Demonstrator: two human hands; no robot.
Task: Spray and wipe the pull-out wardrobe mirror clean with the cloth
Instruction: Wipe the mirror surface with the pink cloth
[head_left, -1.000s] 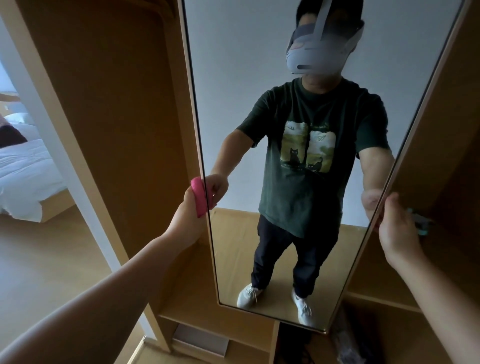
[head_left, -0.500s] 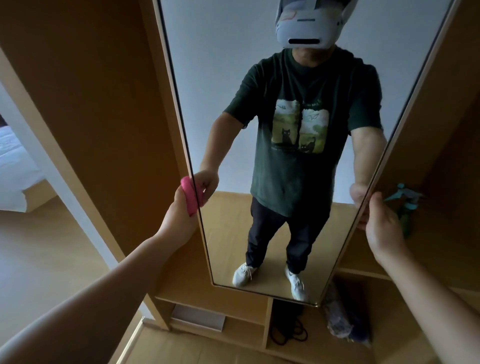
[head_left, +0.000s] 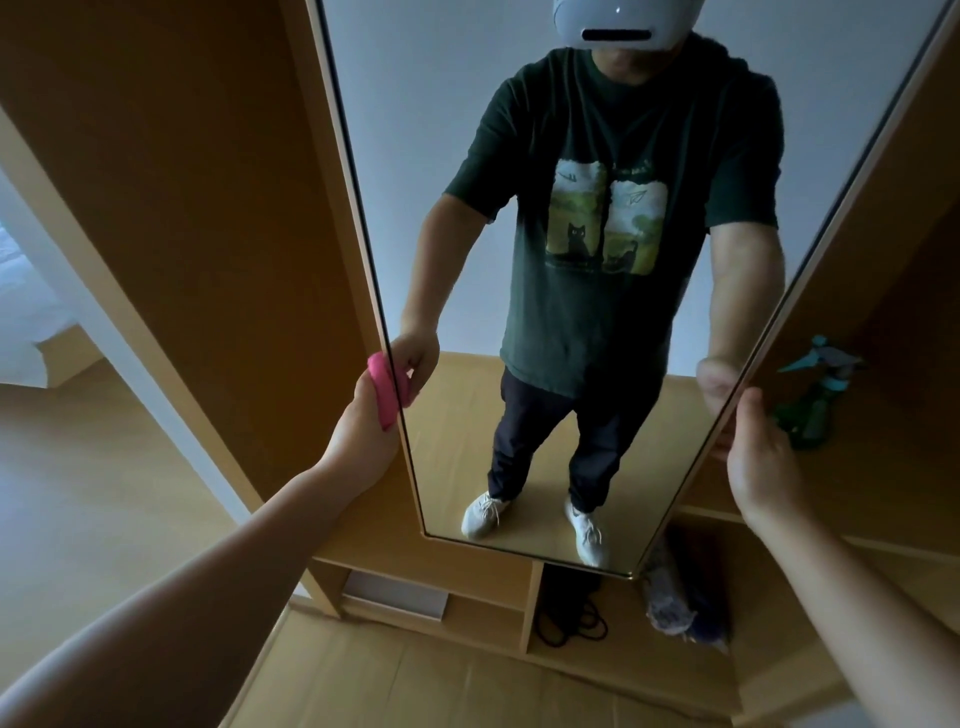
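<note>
Mid-frame, the mirror is gripped by the right hand; a pink cloth is clutched against its edge by the left hand.

The cloth is bright pink. The wardrobe is warm tan wood, and the floor is a paler wood. The mirror has a thin gold edge. Reflected in it, the T-shirt is dark green with a print of a black cat on yellow-green scenery, the trousers are dark navy and the shoes are white. The spray bottle is green with a teal trigger.
</note>
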